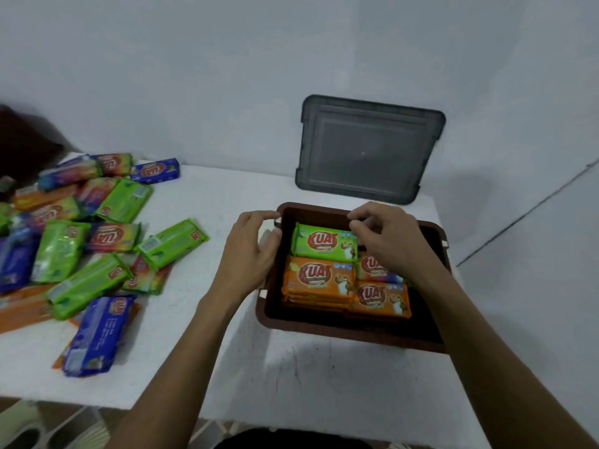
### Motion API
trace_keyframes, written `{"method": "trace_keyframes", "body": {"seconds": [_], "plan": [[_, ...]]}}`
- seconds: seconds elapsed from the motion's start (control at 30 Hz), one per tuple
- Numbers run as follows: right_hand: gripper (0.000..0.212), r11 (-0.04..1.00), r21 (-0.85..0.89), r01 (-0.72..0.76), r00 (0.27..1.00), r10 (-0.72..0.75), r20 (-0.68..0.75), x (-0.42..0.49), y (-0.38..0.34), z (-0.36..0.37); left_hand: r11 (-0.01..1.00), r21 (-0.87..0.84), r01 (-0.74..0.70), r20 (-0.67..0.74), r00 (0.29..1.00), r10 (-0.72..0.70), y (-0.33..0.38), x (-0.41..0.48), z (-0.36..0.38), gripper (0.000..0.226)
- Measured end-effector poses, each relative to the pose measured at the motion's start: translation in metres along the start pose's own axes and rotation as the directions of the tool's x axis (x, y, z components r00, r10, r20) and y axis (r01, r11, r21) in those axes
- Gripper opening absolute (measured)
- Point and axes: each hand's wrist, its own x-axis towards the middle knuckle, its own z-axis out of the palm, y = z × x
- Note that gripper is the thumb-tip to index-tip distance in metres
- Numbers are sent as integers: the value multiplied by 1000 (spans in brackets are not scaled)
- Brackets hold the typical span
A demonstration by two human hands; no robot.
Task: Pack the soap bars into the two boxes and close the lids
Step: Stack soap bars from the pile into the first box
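Now, four wrapped soap bars are seen lying flat inside the brown box [353, 332], which is set on the white table [291, 367]. A green bar [321, 243] is placed at the back left, an orange bar [316, 280] in front of it, a second orange bar [381, 298] at the front right, and a multicoloured bar [372, 265] behind that. The box's left side is gripped by the left hand [249, 251], thumb and fingers curled at the rim. The right hand [389, 238] is held over the green bar's far right corner with fingers curled; whether the wrapper is pinched cannot be told. A grey lid [369, 150] is leant against the room wall [227, 76] behind the box. A loose pile of soap bars [97, 234] is spread on the table's left.
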Motion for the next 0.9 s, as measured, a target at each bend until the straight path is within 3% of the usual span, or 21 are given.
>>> {"method": "trace_keyframes", "body": {"seconds": [0.2, 0.37, 0.53, 0.7, 0.8, 0.9], "plan": [[11, 989, 24, 144, 990, -144, -2, 27, -58, 43, 993, 68, 97, -9, 995, -97, -52, -10, -54, 22], [21, 979, 125, 163, 977, -178, 118, 42, -106, 93, 954, 271, 126, -39, 992, -120, -109, -22, -104, 23], [33, 944, -60, 325, 899, -288, 330, 40, -149, 157, 897, 418, 144, -55, 990, -133, -157, -41, -149, 23], [54, 805, -207, 556, 737, -362, 570, 41, -178, 221, 835, 517, 188, -52, 981, -188, -203, -51, -178, 27], [70, 622, -329, 710, 631, -356, 689, 49, -192, 249, 850, 489, 197, -28, 977, -211, -218, -57, -185, 26], [74, 477, -400, 782, 575, -308, 758, 61, -197, 268, 892, 400, 210, -9, 974, -225, -223, -62, -187, 28]]}}
